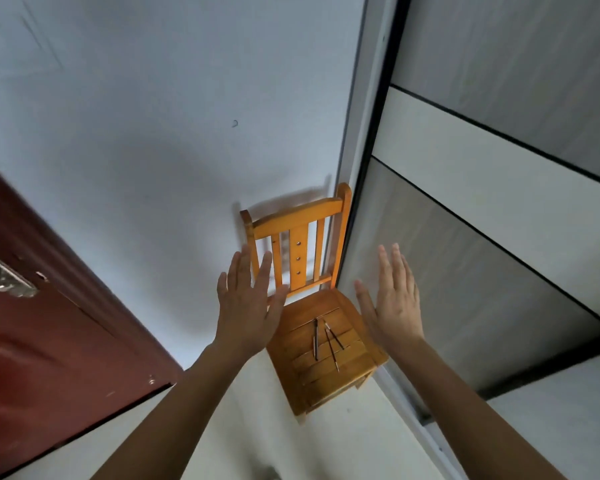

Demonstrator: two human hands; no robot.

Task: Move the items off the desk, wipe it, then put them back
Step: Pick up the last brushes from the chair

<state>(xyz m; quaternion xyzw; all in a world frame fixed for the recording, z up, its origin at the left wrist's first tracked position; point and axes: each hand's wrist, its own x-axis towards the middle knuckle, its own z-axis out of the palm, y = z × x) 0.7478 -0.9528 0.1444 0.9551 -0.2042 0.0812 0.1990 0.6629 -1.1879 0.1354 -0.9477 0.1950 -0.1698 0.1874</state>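
— Head view: looking down on a small orange wooden chair with a slatted seat (298, 220), tucked into the corner between a plain white wall (153, 133) and a grey-and-white panelled wardrobe (499, 237). Spotting the task's things?

— Spotting three slim dark pens (330, 344) lying loose on the seat slats, two seeming to cross, the third just beside. Not finding the desk anywhere in frame.

— And the hands?

— Holding the left hand (248, 306) and the right hand (394, 303) up in front of the chair, backs toward the camera, fingers straight and spread. Keeping neither grip on anything: both slack, touching nothing.

— Judging the step how?

— Placing it somewhere between parking the items and fetching them back; not managing to tell about the wiping from here.

— Needing what next?

— If clearing, turning toward the desk for more. If restoring, lowering one hand to the seat, pinching the pens together along their length, guarding against rolling them into the gaps between slats.

— Anything else?

— Noting a dark red door (49, 341) at the left and pale floor (257, 427) below.
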